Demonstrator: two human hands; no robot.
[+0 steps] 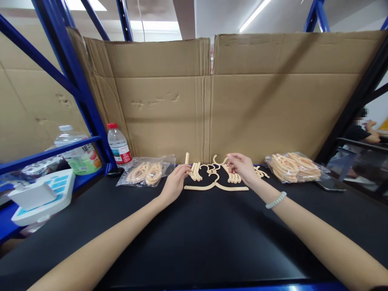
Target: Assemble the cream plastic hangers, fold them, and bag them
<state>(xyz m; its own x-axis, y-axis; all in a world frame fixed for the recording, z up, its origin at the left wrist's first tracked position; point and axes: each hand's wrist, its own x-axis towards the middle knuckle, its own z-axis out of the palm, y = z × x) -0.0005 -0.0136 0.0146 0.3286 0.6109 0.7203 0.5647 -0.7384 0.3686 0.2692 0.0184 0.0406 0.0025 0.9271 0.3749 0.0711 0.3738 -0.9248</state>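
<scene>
My left hand (pixel 176 180) is closed on a cream hanger arm (pixel 187 158) that sticks up above the fingers. My right hand (pixel 242 166) pinches a cream hanger hook (pixel 216 160), its curved end pointing left. On the table between and in front of the hands lies a hanger (pixel 201 187), a hook with two arms spread to either side. A row of hanger arms (pixel 196 172) sits just right of my left hand. Another row of arms (pixel 234 178) lies under my right hand, partly covered by it. Loose hooks (pixel 209 168) lie between the rows.
Bags of cream parts lie left (pixel 145 173) and right (pixel 295 167) on the black table (pixel 206 238). A water bottle (pixel 119 145), power strip (pixel 45 198) and phone (pixel 331 185) stand or lie at the sides. Cardboard (pixel 163 113) walls the back. A person (pixel 363 129) sits far right.
</scene>
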